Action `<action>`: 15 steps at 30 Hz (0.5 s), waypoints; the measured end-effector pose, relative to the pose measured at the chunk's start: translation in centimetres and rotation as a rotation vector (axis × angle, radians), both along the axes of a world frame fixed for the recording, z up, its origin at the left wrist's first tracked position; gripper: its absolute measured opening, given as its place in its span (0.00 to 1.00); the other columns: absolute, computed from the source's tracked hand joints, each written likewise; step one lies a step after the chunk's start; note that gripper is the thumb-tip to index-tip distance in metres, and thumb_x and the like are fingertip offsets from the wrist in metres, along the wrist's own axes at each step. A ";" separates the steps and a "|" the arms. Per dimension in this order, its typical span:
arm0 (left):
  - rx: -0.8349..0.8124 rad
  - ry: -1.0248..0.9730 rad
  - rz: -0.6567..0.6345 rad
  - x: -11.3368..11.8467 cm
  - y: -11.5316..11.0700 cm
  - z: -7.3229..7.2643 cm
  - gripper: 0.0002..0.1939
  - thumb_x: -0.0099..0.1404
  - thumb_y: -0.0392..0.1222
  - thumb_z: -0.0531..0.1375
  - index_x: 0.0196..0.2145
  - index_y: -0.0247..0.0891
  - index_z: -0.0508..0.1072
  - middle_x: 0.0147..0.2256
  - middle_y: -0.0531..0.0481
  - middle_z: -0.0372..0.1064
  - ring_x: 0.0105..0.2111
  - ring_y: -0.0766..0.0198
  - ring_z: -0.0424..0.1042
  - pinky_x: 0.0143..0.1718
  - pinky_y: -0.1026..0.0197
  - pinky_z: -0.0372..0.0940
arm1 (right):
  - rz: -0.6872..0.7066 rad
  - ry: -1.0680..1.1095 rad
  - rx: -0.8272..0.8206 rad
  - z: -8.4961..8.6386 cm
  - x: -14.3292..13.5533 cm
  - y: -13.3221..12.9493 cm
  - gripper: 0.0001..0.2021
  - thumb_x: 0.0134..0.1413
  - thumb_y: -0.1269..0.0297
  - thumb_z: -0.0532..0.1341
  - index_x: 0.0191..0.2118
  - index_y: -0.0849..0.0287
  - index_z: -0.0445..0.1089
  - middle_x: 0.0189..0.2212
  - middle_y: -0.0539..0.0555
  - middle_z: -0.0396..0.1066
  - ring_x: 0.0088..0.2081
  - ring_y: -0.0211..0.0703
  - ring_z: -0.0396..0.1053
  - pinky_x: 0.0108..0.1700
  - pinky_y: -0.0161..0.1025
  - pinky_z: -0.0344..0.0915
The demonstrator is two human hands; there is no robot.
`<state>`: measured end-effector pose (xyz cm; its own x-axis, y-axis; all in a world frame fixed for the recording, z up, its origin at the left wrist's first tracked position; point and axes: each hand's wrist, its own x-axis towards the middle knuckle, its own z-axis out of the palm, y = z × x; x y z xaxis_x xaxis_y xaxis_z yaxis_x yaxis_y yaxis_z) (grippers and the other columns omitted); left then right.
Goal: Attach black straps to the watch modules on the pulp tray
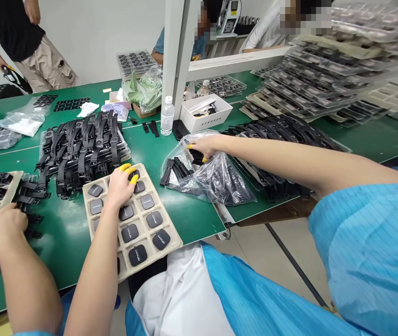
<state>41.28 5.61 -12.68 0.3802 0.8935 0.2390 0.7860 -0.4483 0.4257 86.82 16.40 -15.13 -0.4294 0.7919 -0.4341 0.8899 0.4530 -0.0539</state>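
1. The left hand [121, 185] is over the far part of a beige tray [164, 219], its yellow-tipped fingers bent down onto the compartments; whether they grasp a piece, I cannot tell.
2. The beige tray sits at the near edge of the green table [192, 219], overhanging it a little. Dark square pieces [154, 219] lie in its compartments, some tilted, with pale lettering on many of them.
3. The right hand [206, 145] reaches into the mouth of a clear plastic bag [227, 179], right of the beige tray. Its thumb and fingers are apart around black straps [181, 168]; whether they grip any, I cannot tell.
4. Just beyond the tray, toward the left, is a heap of black watch-like bands [80, 149] on clear trays. More dark bands [283, 135] are piled right of the bag.
5. A water bottle [167, 116] stands upright on the far side of the bag, near an open white box [206, 114].
6. At the left, a co-worker's hand [4, 226] is at another tray [8, 189] holding black bands.
7. At the far right rises a tall stack of filled trays [318, 74].
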 end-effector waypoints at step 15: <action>0.021 -0.010 -0.009 -0.1 0.2 -0.4 0.18 0.70 0.46 0.57 0.53 0.40 0.77 0.59 0.41 0.72 0.59 0.46 0.69 0.65 0.42 0.62 | -0.048 -0.075 -0.054 1.0 -0.6 -0.8 0.61 0.37 0.53 0.78 0.76 0.53 0.51 0.74 0.63 0.55 0.64 0.75 0.66 0.64 0.57 0.65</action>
<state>41.14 5.85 -13.06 0.3861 0.8846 0.2616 0.7777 -0.4646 0.4234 86.21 15.56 -14.09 -0.3564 0.7855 -0.5058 0.9129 0.4081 -0.0095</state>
